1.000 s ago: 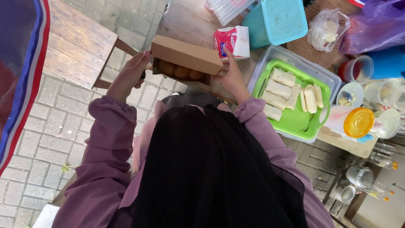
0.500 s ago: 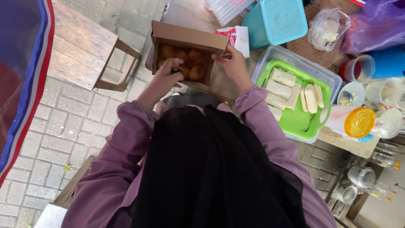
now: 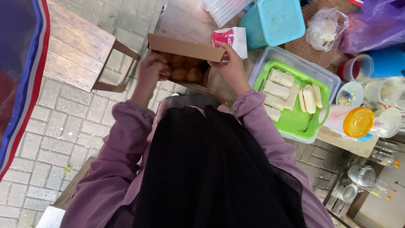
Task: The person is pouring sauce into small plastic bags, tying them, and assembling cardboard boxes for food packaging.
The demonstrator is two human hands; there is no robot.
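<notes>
Left hand [image 3: 148,74] and right hand [image 3: 231,67] on cardboard box [image 3: 185,47]

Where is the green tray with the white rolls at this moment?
The green tray sits right of the right hand, inside a clear tub, below the blue container.

Single head cam, looks steeply down over person's front, close. Table [image 3: 185,21] edge runs across top of view w/ cardboard box [image 3: 185,48] at its near edge; brick paving [image 3: 55,135] fills left side. No 2nd view.
</notes>
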